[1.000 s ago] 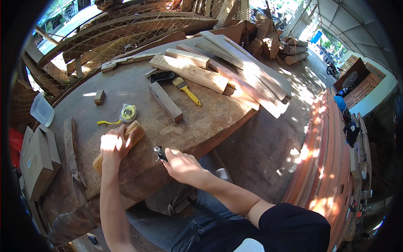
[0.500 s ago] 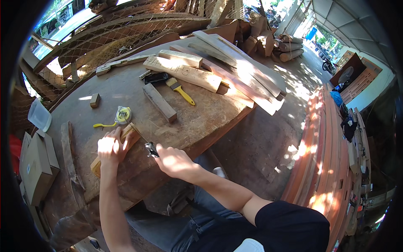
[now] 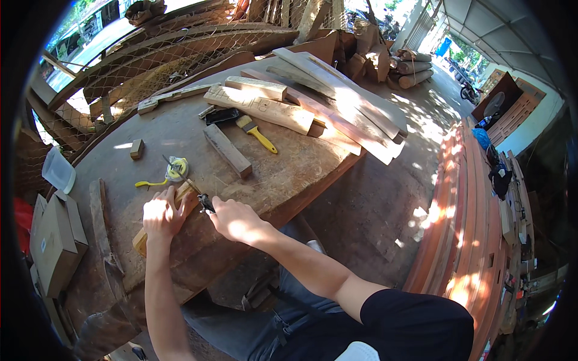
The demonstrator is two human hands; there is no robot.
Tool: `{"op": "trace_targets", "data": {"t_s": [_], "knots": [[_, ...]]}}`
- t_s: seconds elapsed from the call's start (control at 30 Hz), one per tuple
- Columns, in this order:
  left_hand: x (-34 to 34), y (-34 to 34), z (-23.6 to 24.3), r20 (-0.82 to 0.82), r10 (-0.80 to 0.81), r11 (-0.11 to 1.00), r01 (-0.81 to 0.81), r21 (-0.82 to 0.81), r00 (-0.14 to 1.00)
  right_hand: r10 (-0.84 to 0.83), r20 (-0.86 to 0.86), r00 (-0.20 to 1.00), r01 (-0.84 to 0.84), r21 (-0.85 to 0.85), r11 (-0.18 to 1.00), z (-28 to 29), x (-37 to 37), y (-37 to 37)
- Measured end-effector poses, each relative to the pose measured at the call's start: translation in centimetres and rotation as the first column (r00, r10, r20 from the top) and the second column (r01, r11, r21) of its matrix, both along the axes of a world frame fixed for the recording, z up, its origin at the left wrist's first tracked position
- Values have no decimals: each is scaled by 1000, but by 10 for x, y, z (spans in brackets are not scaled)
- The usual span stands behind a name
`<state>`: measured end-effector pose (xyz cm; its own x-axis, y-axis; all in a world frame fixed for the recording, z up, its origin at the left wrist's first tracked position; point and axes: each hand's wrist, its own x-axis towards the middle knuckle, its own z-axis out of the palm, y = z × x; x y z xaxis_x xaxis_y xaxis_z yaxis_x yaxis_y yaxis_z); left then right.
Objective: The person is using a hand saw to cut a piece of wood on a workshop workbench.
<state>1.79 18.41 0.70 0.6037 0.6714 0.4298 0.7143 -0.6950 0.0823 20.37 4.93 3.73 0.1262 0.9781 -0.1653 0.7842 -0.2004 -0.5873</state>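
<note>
My left hand (image 3: 161,213) is wrapped over a short light-brown wooden block (image 3: 141,242), gripping it against the worktable (image 3: 265,198). In my right hand (image 3: 235,219) is the black handle of a small handsaw (image 3: 206,203). Its thin blade lies across the far end of the block, and the tip sticks out beyond it. Just past that end sits a clear-and-yellow tape measure (image 3: 177,169) with a yellow tab. A plain squared wood block (image 3: 227,150) rests to the right of the tape.
A yellow-handled paintbrush (image 3: 260,137) lies beside a black object (image 3: 223,115). Long planks (image 3: 343,90) cover the far right of the table. A small wood cube (image 3: 137,148), a clear plastic tub (image 3: 58,171) and a cardboard box (image 3: 57,243) are at the left.
My right hand has pushed the saw forward and left, so more blade shows past the block. My left hand keeps its grip on the wood.
</note>
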Motion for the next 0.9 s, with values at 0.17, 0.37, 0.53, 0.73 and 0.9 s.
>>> {"op": "trace_targets", "data": {"t_s": [0.17, 0.37, 0.53, 0.73, 0.9], "knots": [[2, -5, 2, -13, -14, 1000, 15, 27, 1000, -19, 21, 1000, 18, 24, 1000, 0, -3, -17], [1, -11, -1, 19, -26, 995, 24, 100, 999, -31, 14, 999, 30, 18, 999, 0, -4, -26], [1, -9, -3, 6, -19, 992, 18, 127, 1000, -29, 30, 999, 29, 0, 1000, 5, -1, -22], [1, -7, -1, 15, -39, 995, 38, 93, 999, 0, 77, 997, -3, 38, 999, 1, 4, -18], [3, -8, -1, 26, -35, 997, 33, 75, 999, -38, 34, 999, 39, -4, 999, 3, -3, -24]]}}
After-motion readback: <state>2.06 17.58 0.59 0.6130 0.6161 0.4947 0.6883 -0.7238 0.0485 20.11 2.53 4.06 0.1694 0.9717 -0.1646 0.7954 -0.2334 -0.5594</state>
